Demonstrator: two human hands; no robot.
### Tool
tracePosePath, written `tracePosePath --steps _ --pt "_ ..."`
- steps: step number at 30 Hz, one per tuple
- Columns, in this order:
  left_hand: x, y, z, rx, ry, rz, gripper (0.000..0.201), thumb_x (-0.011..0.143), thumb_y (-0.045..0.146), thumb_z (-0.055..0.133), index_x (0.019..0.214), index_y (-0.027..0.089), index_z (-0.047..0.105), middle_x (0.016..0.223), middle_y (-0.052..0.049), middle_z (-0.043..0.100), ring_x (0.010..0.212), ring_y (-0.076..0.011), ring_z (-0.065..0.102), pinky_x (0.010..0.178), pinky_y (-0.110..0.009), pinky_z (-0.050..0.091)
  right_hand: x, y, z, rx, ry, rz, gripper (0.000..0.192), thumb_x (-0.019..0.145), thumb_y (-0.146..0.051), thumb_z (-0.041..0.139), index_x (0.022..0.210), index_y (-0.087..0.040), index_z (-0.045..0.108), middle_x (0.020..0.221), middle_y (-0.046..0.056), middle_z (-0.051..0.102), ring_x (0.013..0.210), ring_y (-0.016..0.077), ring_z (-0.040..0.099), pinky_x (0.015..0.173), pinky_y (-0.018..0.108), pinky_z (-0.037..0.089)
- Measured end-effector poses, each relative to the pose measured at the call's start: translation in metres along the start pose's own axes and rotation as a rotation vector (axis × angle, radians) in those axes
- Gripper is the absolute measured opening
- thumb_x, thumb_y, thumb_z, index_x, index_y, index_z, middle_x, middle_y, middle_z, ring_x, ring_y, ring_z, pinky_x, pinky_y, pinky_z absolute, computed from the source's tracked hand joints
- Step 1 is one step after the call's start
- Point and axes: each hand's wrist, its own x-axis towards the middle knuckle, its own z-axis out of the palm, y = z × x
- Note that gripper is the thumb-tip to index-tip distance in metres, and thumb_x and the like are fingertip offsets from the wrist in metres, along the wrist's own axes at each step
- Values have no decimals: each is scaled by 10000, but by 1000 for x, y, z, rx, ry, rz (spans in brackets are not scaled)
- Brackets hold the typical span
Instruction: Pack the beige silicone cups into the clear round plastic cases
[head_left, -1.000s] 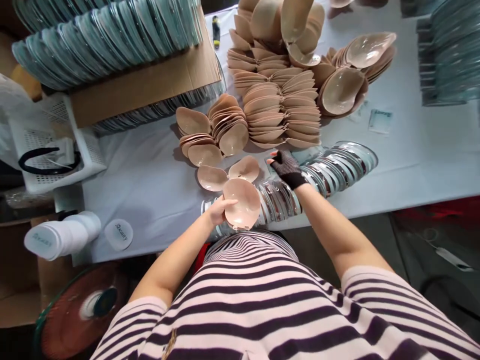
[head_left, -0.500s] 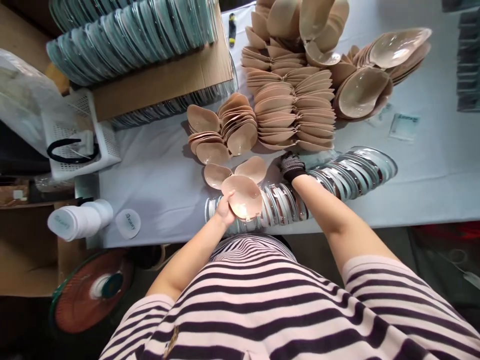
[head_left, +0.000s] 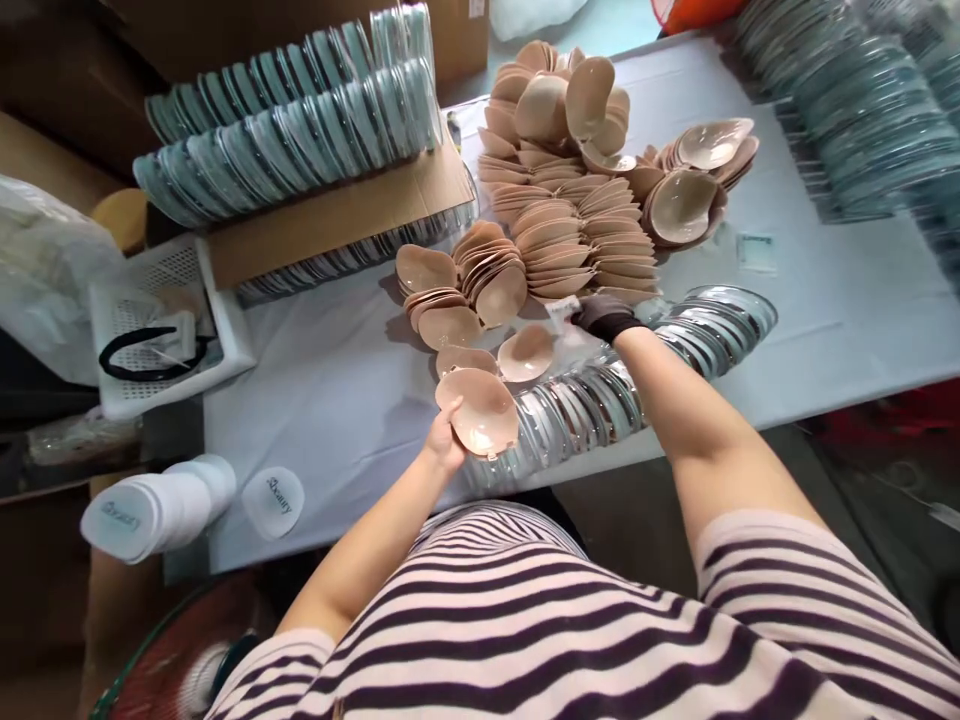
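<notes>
My left hand (head_left: 448, 438) is closed on the edge of a shiny beige stick-on bra cup (head_left: 484, 415), its hollow side facing up. Just beyond it lies another pair of beige bra cups (head_left: 526, 353), partly covered by the held one. In a dark glove, my right hand (head_left: 606, 318) pinches a piece of clear plastic film (head_left: 574, 325) with a whitish part at its end; the fingertips are blurred. Under both arms runs a row of clear plastic cases (head_left: 581, 405) along the table's near edge.
Stacked bra cups (head_left: 555, 240) fill the table's middle, with a smaller stack (head_left: 469, 285) nearer. Packed clear cases (head_left: 292, 120) stand on cardboard at back left. A white basket (head_left: 225, 340), white round pads (head_left: 161, 510) and a small clear packet (head_left: 756, 252) lie around the edges.
The view has tilted and shifted. My right hand has come up from the cases' side with clear film now showing at its fingers. My left hand still holds the bra cup.
</notes>
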Motion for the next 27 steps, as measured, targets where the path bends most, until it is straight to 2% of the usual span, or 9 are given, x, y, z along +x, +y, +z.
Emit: tracePosePath --steps 3,5,7,11,15,19,21,24,27 --pt "-2 12 -7 6 -151 16 612 819 479 696 1331 171 566 1195 -150 720 1225 -357 620 1121 -559 423 -49 -35 -13 226 -19 -90 409 961 -350 510 1158 -51 708 992 121 744 865 202 674 829 325 540" --pt "0 14 -4 31 -257 32 668 801 585 702 1320 180 586 1221 -142 713 1260 -356 595 1120 -538 429 -89 -68 -6 593 -89 -301 410 906 -374 604 1140 -57 718 933 93 751 812 208 682 769 321 557" --pt "1 10 2 56 -332 59 707 775 664 697 1289 185 620 1214 -129 718 1274 -348 586 1118 -503 438 -122 -102 10 765 -135 -394 398 850 -371 673 1155 -119 716 1008 72 756 870 209 694 803 316 559" --pt "-2 -6 12 103 -377 29 740 728 748 683 1199 177 683 1119 -123 747 1187 -348 643 1049 -476 495 -151 -144 48 552 115 -177 380 708 -233 788 1078 -178 719 1263 105 683 1092 251 659 978 356 512" --pt "-9 -20 15 144 -270 30 698 704 764 689 1092 184 712 945 -101 768 945 -305 723 891 -452 574 -165 -147 71 499 299 42 517 726 -288 788 1195 -126 641 1233 150 674 1095 284 657 1005 411 505" --pt "-12 -33 17 265 22 187 320 744 368 812 982 186 698 807 -30 752 780 -205 724 793 -346 583 -192 -140 90 658 467 6 786 705 -344 802 1400 -135 500 1399 165 580 1278 309 563 1114 444 439" --pt "-14 -42 17 253 88 263 217 798 314 758 959 184 694 848 -35 754 814 -197 728 779 -321 579 -211 -139 105 775 542 49 827 720 -400 788 1442 -159 465 1457 160 535 1319 310 535 1120 453 441" --pt "-21 -58 15 248 135 320 210 849 359 701 971 189 687 897 -46 748 843 -195 727 758 -311 576 -239 -141 133 934 536 160 652 814 -414 690 1405 -192 524 1356 127 624 1230 289 608 1036 450 517" --pt "-26 -70 10 316 155 293 279 823 427 709 960 187 674 843 -52 730 777 -203 716 704 -324 569 -254 -143 156 975 491 210 429 846 -338 630 1259 -223 650 1162 82 724 1079 278 682 947 463 565"
